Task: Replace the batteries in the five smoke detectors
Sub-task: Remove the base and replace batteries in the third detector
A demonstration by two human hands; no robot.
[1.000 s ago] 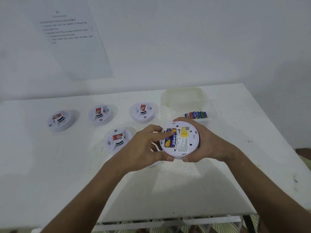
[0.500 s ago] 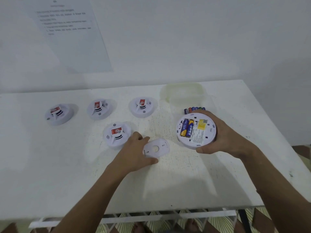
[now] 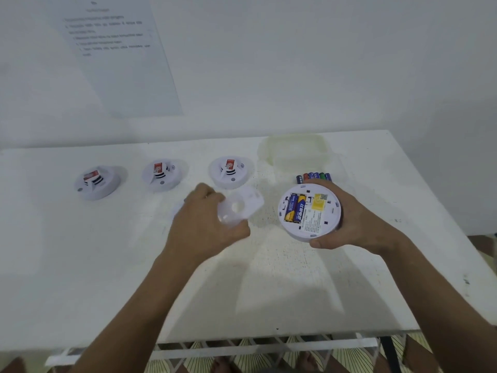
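Left hand (image 3: 207, 224): pinching cover plate (image 3: 242, 207), mid-table.
Right hand (image 3: 347, 222): gripping open detector (image 3: 309, 211).
Risk: misaligned tabs, cover refusing to lock.

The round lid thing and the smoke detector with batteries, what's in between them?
Nothing: the head view shows only bare, speckled table between the cover and the detector.

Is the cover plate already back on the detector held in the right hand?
No: the cover plate is in the left hand, apart from the smoke detector, whose batteries lie exposed.
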